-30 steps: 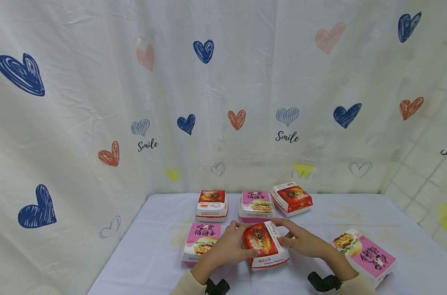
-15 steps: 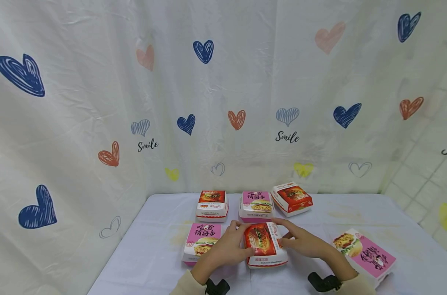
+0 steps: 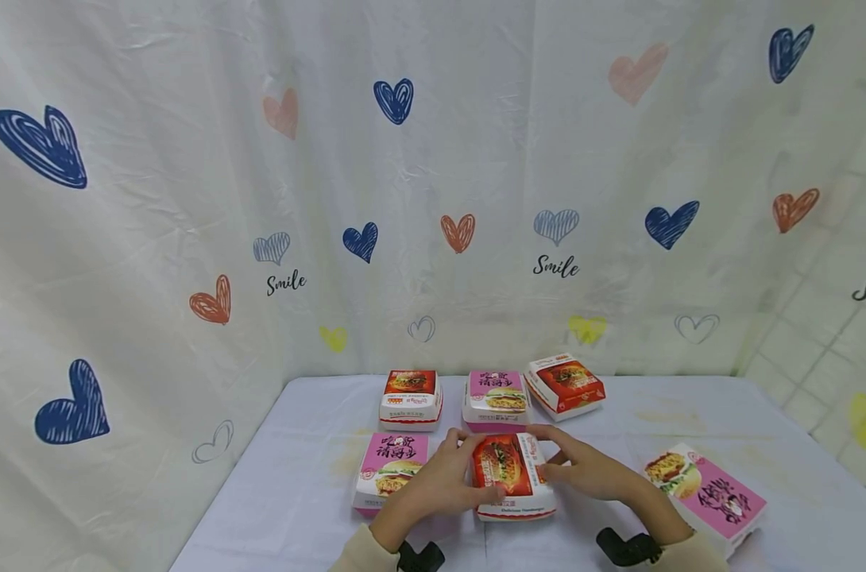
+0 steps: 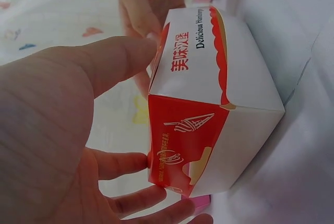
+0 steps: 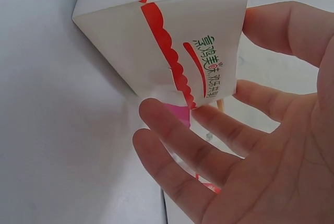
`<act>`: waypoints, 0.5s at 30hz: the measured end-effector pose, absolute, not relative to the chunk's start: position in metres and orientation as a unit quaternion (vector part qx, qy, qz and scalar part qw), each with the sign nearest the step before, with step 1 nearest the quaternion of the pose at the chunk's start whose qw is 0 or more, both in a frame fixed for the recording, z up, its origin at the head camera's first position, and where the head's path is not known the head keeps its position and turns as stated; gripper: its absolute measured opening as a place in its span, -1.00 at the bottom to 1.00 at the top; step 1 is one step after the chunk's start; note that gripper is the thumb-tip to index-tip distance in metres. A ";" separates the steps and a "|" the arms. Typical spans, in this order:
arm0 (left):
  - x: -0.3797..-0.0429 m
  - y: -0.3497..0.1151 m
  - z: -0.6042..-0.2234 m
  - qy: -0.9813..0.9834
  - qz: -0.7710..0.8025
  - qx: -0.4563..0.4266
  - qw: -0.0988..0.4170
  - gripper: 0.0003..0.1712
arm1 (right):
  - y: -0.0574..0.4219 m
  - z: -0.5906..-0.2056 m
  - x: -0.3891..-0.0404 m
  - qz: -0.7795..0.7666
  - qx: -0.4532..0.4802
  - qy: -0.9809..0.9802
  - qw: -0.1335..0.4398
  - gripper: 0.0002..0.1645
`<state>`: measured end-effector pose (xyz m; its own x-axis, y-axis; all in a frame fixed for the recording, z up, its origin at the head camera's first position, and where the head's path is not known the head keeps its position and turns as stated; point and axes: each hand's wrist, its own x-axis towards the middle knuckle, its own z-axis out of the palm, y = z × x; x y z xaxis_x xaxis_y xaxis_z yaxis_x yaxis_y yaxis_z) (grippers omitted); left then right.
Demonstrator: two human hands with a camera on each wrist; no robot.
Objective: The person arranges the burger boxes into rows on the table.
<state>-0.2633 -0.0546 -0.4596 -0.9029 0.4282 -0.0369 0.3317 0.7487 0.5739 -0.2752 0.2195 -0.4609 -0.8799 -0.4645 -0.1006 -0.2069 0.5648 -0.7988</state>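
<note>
A red-and-white hamburger box [image 3: 506, 473] sits on the table between my two hands, its lid down. My left hand [image 3: 443, 481] holds it by the near left part: the thumb lies on the lid and the fingertips meet the left side, as the left wrist view of the box [image 4: 198, 62] shows. From the other side my right hand [image 3: 583, 469] holds the box, with thumb and index finger at the lid's edges. In the right wrist view the lower fingers [image 5: 182, 130] spread beside the box wall [image 5: 193, 46].
A pink burger box [image 3: 390, 473] stands left of my left hand. Behind are a red box [image 3: 411, 400], a pink box [image 3: 496, 397] and a turned red box [image 3: 565, 385]. Another pink box [image 3: 705, 496] lies beyond my right wrist. A heart-print curtain [image 3: 433, 159] hangs behind the white table [image 3: 261, 492].
The held hamburger box has turned a little, so its front edge now runs straighter across the table. Both hands stay round it, the left thumb shifting slightly on the lid.
</note>
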 end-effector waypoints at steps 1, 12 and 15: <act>-0.263 -0.054 -0.460 0.930 0.292 0.204 0.084 0.08 | 0.220 -0.461 -0.275 -0.425 -0.193 0.872 0.151 -0.14; -0.265 -0.056 -0.461 0.927 0.299 0.210 0.089 0.05 | 0.219 -0.460 -0.275 -0.422 -0.203 0.872 0.142 -0.18; -0.265 -0.057 -0.459 0.927 0.297 0.214 0.086 0.00 | 0.220 -0.460 -0.276 -0.418 -0.217 0.872 0.132 -0.22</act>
